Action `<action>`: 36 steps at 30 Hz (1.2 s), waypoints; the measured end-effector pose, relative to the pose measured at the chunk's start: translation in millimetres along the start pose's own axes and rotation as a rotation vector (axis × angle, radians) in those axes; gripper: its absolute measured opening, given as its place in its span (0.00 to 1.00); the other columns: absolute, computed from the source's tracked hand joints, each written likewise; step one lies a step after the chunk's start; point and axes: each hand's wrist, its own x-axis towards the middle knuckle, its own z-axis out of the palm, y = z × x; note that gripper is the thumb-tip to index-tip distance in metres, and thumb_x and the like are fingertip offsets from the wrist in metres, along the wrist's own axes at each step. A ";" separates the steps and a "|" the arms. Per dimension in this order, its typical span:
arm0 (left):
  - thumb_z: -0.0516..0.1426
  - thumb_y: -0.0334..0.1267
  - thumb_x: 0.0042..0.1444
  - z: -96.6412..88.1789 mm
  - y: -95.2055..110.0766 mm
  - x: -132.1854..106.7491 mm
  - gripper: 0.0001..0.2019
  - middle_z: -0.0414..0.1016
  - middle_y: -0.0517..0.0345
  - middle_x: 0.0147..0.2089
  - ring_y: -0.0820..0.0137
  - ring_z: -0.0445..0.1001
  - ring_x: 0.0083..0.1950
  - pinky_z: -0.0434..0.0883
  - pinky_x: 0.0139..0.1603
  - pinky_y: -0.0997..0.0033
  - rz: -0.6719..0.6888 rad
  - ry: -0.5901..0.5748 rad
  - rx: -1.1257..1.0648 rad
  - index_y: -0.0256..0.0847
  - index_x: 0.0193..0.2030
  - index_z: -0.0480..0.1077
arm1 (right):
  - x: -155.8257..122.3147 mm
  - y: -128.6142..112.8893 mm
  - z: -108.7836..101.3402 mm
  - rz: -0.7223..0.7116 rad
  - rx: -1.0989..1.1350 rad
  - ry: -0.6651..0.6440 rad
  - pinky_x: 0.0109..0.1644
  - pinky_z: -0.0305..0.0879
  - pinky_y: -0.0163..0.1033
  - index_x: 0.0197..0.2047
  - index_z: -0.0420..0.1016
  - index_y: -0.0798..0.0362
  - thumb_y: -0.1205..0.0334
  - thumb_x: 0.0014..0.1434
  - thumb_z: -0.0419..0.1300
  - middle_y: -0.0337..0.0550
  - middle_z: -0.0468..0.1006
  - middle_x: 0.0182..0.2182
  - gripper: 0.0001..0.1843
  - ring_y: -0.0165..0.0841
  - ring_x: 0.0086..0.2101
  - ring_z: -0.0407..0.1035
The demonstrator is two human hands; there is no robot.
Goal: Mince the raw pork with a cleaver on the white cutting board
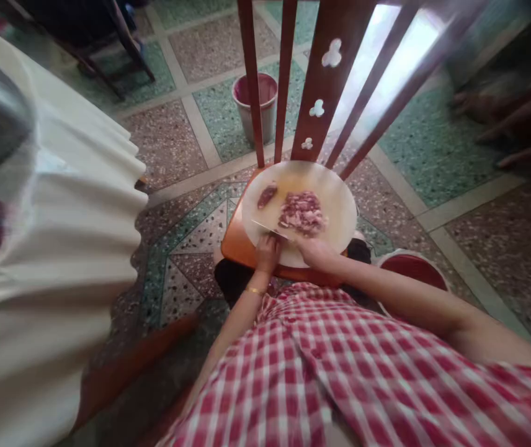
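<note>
A round pale cutting board (342, 208) rests on the seat of a wooden chair in front of me. My right hand (314, 251) is closed round the handle end of a knife (270, 230), whose thin blade points left across the near part of the board. Close behind the blade, on my side, my left hand (269, 249) is curled down at the board. Its fingers are bent together, and what they hold is hidden. Beyond the knife lies a heap of chopped red and pale meat (301, 212). A separate piece of meat (267, 195) lies left of that heap.
The chair's slatted back (312, 105) rises behind the board. A bin (255, 108) stands beyond it, and a red-lined bucket (414, 273) is by my right side. At left is a table with a pale ruffled cloth (79, 205). Another person's feet (502, 118) show at right.
</note>
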 end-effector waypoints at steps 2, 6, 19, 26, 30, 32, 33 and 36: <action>0.51 0.32 0.56 0.7 1.0 -1.0 0.06 0.69 0.50 0.33 0.65 0.67 0.40 0.66 0.42 0.65 -0.020 -0.007 -0.005 0.37 0.34 0.69 | -10.8 10.1 4.6 0.031 -0.012 -0.032 0.37 0.65 0.39 0.48 0.64 0.56 0.69 0.60 0.46 0.51 0.76 0.34 0.14 0.40 0.37 0.73; 0.50 0.33 0.57 1.1 -0.6 -0.1 0.07 0.70 0.50 0.35 0.65 0.67 0.40 0.66 0.42 0.65 -0.035 -0.010 -0.001 0.37 0.35 0.69 | 4.5 -0.7 1.2 0.027 -0.007 -0.023 0.39 0.65 0.37 0.50 0.62 0.57 0.70 0.60 0.46 0.52 0.76 0.37 0.15 0.39 0.39 0.72; 0.53 0.46 0.55 -37.0 13.3 -1.6 0.18 0.68 0.47 0.42 0.59 0.66 0.45 0.63 0.45 0.58 -0.133 -0.215 0.207 0.46 0.51 0.68 | -25.9 59.2 -11.6 0.126 -0.066 0.032 0.34 0.65 0.38 0.55 0.62 0.55 0.68 0.60 0.46 0.52 0.77 0.34 0.20 0.40 0.35 0.73; 0.51 0.36 0.55 -32.9 18.4 30.3 0.10 0.69 0.56 0.29 0.70 0.69 0.31 0.68 0.37 0.69 -0.457 -0.211 -0.200 0.40 0.41 0.71 | -13.8 93.0 -30.8 0.133 -0.179 0.115 0.33 0.65 0.39 0.66 0.42 0.46 0.68 0.59 0.47 0.50 0.78 0.36 0.34 0.43 0.34 0.74; 0.48 0.41 0.57 -24.8 31.6 52.3 0.15 0.65 0.62 0.22 0.73 0.64 0.21 0.67 0.26 0.71 -0.596 -0.188 -0.438 0.38 0.46 0.68 | -13.1 89.2 -30.9 0.142 -0.089 0.106 0.35 0.64 0.38 0.67 0.33 0.48 0.67 0.59 0.48 0.51 0.78 0.37 0.38 0.41 0.35 0.73; 0.49 0.38 0.56 -19.5 36.7 55.6 0.14 0.69 0.57 0.29 0.71 0.68 0.27 0.69 0.31 0.70 -0.432 -0.156 -0.361 0.39 0.46 0.69 | -19.1 83.8 -26.5 0.151 -0.024 0.105 0.35 0.64 0.39 0.67 0.35 0.49 0.63 0.60 0.47 0.52 0.77 0.38 0.35 0.41 0.35 0.73; 0.50 0.36 0.55 -17.1 37.9 54.1 0.13 0.70 0.54 0.32 0.70 0.70 0.32 0.70 0.35 0.68 -0.321 -0.157 -0.284 0.40 0.46 0.70 | -23.1 80.4 -23.3 0.164 0.005 0.106 0.36 0.64 0.39 0.67 0.38 0.51 0.61 0.61 0.46 0.52 0.77 0.38 0.33 0.42 0.36 0.73; 0.53 0.34 0.52 -12.3 36.1 39.0 0.14 0.70 0.48 0.42 0.63 0.69 0.43 0.68 0.45 0.62 -0.059 -0.204 -0.045 0.42 0.47 0.71 | -35.3 69.2 -12.2 0.202 0.056 0.100 0.37 0.64 0.39 0.61 0.55 0.55 0.59 0.63 0.44 0.54 0.78 0.37 0.24 0.41 0.37 0.73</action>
